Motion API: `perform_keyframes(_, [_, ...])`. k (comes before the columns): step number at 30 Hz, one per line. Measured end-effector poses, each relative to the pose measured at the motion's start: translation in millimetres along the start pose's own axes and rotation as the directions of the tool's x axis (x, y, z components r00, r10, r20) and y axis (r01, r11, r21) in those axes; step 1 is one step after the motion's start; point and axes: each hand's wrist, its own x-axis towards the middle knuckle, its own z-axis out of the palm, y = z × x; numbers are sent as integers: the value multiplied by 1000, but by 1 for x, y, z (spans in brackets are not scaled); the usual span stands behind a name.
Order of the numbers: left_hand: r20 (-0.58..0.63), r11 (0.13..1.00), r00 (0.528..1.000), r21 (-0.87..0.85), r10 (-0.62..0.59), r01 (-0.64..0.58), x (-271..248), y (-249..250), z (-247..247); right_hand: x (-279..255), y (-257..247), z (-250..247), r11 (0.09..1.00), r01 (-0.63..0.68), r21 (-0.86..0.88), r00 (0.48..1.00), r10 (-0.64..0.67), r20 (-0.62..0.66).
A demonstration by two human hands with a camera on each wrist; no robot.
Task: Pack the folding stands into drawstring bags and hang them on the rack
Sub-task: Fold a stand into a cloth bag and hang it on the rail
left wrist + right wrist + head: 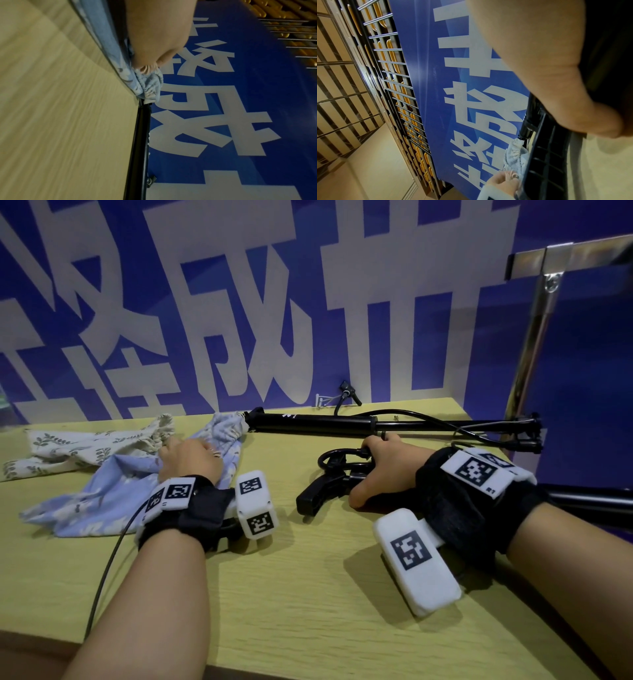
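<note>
On a wooden table [308, 594], the left hand [188, 458] grips a blue drawstring bag [113, 498] whose mouth sleeves a black folding stand [342, 424], while the right hand [387, 470] grips a second stand [325, 487] nearer the table's front edge.

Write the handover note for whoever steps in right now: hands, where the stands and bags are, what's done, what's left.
Left hand: grips the gathered mouth of the light blue floral drawstring bag lying on the yellow-green wooden table.
Right hand: holds the black folding stand with ring-shaped parts on the table.
A long black tubular folded stand lies along the table's back edge, its end at the blue bag's mouth. A cream leaf-print drawstring bag lies flat at the left rear. The metal rack stands at the right.
Done: nothing is fully bagged or hung.
Left: bag both stands, draw the strings, hang both bags.
</note>
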Motion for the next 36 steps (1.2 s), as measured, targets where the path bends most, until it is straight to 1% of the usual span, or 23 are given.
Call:
perform_keyframes(1, [-6, 996, 997, -36, 79, -79, 0, 0, 3, 0, 0, 0, 1000, 1, 0, 1000, -1, -2])
perform_keyframes(3, [27, 958, 972, -180, 233, -224, 0, 3, 7, 0, 0, 0, 1000, 1, 0, 1000, -1, -1])
perform_keyframes(4, [52, 928, 959, -272, 277, -253, -2, 5, 7, 0, 0, 0, 1000, 1, 1, 1000, -1, 3])
perform_keyframes(5, [57, 896, 954, -363, 295, -256, -3, 7, 6, 0, 1, 0, 1000, 1, 1, 1000, -1, 4])
perform_keyframes(6, [24, 858, 952, -441, 305, -264, -3, 9, 4, 0, 1, 0, 1000, 1, 2, 1000, -1, 3])
perform_keyframes(8, [-70, 797, 945, -520, 319, -307, -8, 14, -4, -1, 1, 0, 1000, 1, 5, 1000, -1, 2])
perform_keyframes(10, [-115, 734, 930, -584, 348, -347, -13, 21, -14, -1, 1, 0, 1000, 2, 6, 1000, -2, 3])
perform_keyframes(11, [-113, 672, 921, -651, 372, -352, -18, 26, -20, -1, 1, 0, 1000, 2, 4, 1000, -2, 4])
perform_keyframes(13, [-146, 531, 881, -750, 450, -395, -32, 40, -33, 0, 1, 0, 1000, -1, -5, 1000, 1, 5])
perform_keyframes(16, [-262, 431, 832, -757, 489, -491, -53, 59, -53, 0, 1, 0, 1000, 0, -4, 1000, 0, 6])
perform_keyframes(18, [-318, 346, 824, -792, 469, -503, -61, 66, -62, -1, 1, 0, 1000, 1, -1, 1000, -1, 3])
perform_keyframes(19, [-326, 326, 827, -804, 458, -498, -62, 68, -64, 0, 1, 0, 1000, 2, 0, 1000, -2, -1])
perform_keyframes(20, [-312, 336, 835, -808, 454, -484, -64, 70, -65, 0, 2, 0, 1000, 1, 3, 1000, -1, -4])
perform_keyframes(21, [-256, 361, 850, -821, 460, -442, -62, 70, -63, 0, 2, 0, 1000, 0, 6, 1000, 0, -3])
perform_keyframes(23, [-128, 454, 873, -814, 471, -364, -60, 68, -57, 0, 2, 0, 1000, -5, 11, 1000, 5, -1])
perform_keyframes(25, [-39, 603, 870, -706, 492, -372, -56, 65, -49, 0, 2, 0, 1000, -12, 11, 1000, 12, -7])
perform_keyframes(26, [10, 690, 866, -609, 500, -391, -55, 64, -47, 0, 2, 0, 1000, -18, 10, 1000, 18, -9])
perform_keyframes(27, [89, 760, 858, -517, 506, -394, -55, 63, -45, 0, 2, 0, 1000, -24, 9, 1000, 25, -11])
perform_keyframes(29, [282, 842, 828, -406, 485, -356, -55, 62, -42, 1, 2, -1, 999, -34, 13, 999, 35, -19])
perform_keyframes(31, [432, 891, 794, -348, 428, -291, -56, 61, -41, 1, 1, -1, 999, -35, 26, 999, 36, -25])
perform_keyframes(32, [473, 904, 783, -337, 404, -262, -57, 60, -41, 1, 1, -1, 999, -34, 32, 999, 35, -28])
perform_keyframes(34, [516, 919, 770, -315, 376, -237, -57, 59, -42, 1, 1, -1, 999, -27, 45, 999, 29, -38])
perform_keyframes(36, [522, 924, 765, -266, 378, -275, -57, 60, -40, 1, 1, -2, 998, -15, 65, 999, 18, -49])
